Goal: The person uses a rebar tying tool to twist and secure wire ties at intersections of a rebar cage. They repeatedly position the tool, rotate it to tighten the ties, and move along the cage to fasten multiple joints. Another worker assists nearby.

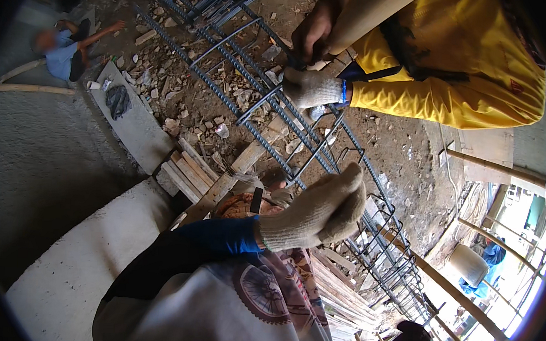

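Head view: left hand [321,208] half-curled by the rebar cage [215,91], any hold hidden, right hand unseen; stirrups [259,103] already line the cage, bunched near right; what remains is unclear.

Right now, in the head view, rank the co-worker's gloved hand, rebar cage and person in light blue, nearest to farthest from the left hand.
From the left hand:
1. Rebar cage, just beyond it.
2. Co-worker's gloved hand, across the cage.
3. Person in light blue, far upper left.
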### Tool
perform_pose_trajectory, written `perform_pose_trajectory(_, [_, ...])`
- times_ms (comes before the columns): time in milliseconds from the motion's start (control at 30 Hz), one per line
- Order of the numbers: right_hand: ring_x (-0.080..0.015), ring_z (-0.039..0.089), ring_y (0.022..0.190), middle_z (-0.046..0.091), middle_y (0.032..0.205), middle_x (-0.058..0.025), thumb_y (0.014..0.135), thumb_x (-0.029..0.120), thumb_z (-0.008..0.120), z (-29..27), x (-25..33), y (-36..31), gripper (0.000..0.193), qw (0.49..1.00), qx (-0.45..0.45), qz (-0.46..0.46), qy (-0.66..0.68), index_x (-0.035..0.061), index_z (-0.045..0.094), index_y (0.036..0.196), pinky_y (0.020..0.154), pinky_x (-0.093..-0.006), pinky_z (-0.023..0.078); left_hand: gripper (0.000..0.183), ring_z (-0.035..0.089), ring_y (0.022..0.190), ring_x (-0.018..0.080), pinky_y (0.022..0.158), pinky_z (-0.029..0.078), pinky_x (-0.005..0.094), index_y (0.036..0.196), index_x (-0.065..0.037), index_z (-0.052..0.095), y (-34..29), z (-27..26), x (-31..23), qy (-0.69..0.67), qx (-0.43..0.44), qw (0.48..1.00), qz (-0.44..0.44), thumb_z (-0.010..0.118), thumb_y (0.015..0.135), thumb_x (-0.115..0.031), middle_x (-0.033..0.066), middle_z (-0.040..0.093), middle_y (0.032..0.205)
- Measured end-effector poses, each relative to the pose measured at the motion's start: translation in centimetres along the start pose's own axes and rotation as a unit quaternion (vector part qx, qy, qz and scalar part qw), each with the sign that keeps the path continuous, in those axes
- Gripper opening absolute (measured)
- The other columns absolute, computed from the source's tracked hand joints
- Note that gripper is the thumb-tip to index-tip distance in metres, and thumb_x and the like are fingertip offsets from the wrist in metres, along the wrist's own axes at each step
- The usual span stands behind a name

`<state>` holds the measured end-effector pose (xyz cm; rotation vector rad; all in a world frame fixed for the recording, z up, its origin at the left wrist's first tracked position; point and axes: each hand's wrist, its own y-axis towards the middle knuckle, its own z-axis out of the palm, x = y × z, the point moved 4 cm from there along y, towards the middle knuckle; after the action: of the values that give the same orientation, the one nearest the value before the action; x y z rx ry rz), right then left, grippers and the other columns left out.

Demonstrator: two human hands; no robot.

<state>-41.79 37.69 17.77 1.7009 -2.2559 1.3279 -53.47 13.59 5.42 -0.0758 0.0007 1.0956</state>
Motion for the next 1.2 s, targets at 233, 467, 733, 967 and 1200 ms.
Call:
perform_pose_trajectory(233, [-0.0239, 0.073, 0.084, 0.075, 0.105, -0.0149, 0.091, 0.007, 0.072, 12.5, -3.6, 5.1, 0.029, 0.93, 0.14, -0.274, -0.201, -0.0045, 0.072, 0.118, 0.078, -0.0369, 0.059, 0.063, 0.04, 0.038, 0.0085, 0.038, 0.029, 0.0265, 0.068, -0.011, 0.057, -2.1, -3.7, -3.7, 0.26, -0.157, 0.953, 0.017, 0.043, 0.116, -0.049, -0.0009, 0.048, 0.05])
perform_pose_trajectory(467, [-0.0252, 0.076, 0.093, 0.077, 0.109, -0.0135, 0.087, 0.009, 0.081, 11.8, 6.0, 10.2, 0.034, 0.952, -0.013, -0.305, -0.011, -0.0003, 0.073, 0.119, 0.086, -0.0342, 0.062, 0.059, 0.047, 0.045, 0.0073, 0.042, 0.034, 0.0265, 0.071, -0.009, 0.062, -4.4, -5.1, -6.3, 0.37, -0.221, 0.902, -0.022, 0.047, 0.116, -0.044, -0.0011, 0.054, 0.055])
perform_pose_trajectory(733, [-0.0257, 0.073, 0.094, 0.074, 0.107, -0.014, 0.085, 0.004, 0.079, 18.9, 12.4, 15.6, 0.028, 0.928, 0.022, -0.36, 0.088, 0.0031, 0.075, 0.113, 0.084, -0.0357, 0.059, 0.06, 0.039, 0.048, 0.0048, 0.046, 0.034, 0.0219, 0.071, -0.011, 0.061, -7.7, -8.2, -8.6, 0.263, -0.293, 0.919, 0.033, 0.046, 0.115, -0.049, -0.0039, 0.044, 0.054])
perform_pose_trajectory(967, [-0.0269, 0.072, 0.1, 0.074, 0.11, -0.0127, 0.087, -0.001, 0.071, 21.4, 13.0, 16.8, 0.022, 0.91, 0.06, -0.409, 0.018, 0.0007, 0.073, 0.108, 0.088, -0.0358, 0.057, 0.06, 0.039, 0.046, 0.0064, 0.046, 0.032, 0.0243, 0.07, -0.008, 0.06, -9.0, -10.4, -10.0, 0.225, -0.341, 0.899, 0.159, 0.05, 0.114, -0.047, -0.0027, 0.044, 0.052])
perform_pose_trajectory(1200, [-0.0282, 0.072, 0.103, 0.074, 0.112, -0.013, 0.085, -0.001, 0.071, 23.1, 11.4, 17.8, 0.025, 0.905, 0.073, -0.419, 0.015, 0.001, 0.072, 0.109, 0.089, -0.0362, 0.057, 0.053, 0.052, 0.056, 0.0102, 0.053, 0.04, 0.0306, 0.078, -0.006, 0.065, -10.3, -11.6, -12.4, 0.513, -0.299, 0.794, 0.131, 0.057, 0.11, -0.047, 0.0019, 0.056, 0.065])
